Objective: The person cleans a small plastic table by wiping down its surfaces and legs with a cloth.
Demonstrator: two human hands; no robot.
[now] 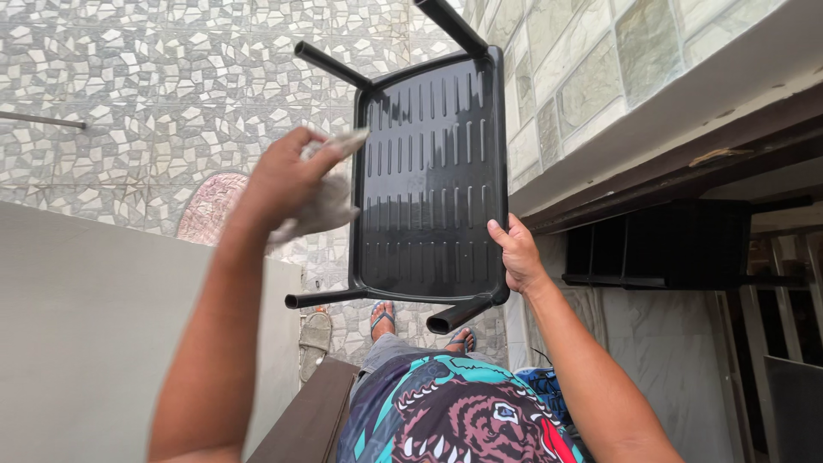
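A black plastic stool (429,180) is held up in front of me with its slotted underside facing me and its legs pointing my way. My right hand (517,255) grips the stool's right edge near a lower corner. My left hand (287,176) is closed around a crumpled grey cloth (330,201) and sits at the stool's left edge, the cloth touching it.
Mosaic-tiled floor (171,94) lies below. A stone-tiled wall (583,77) with a ledge runs on the right, above a dark shelf unit (677,244). A pale low wall (94,317) is at left, a round mat (210,206) and a sandal (315,339) on the floor.
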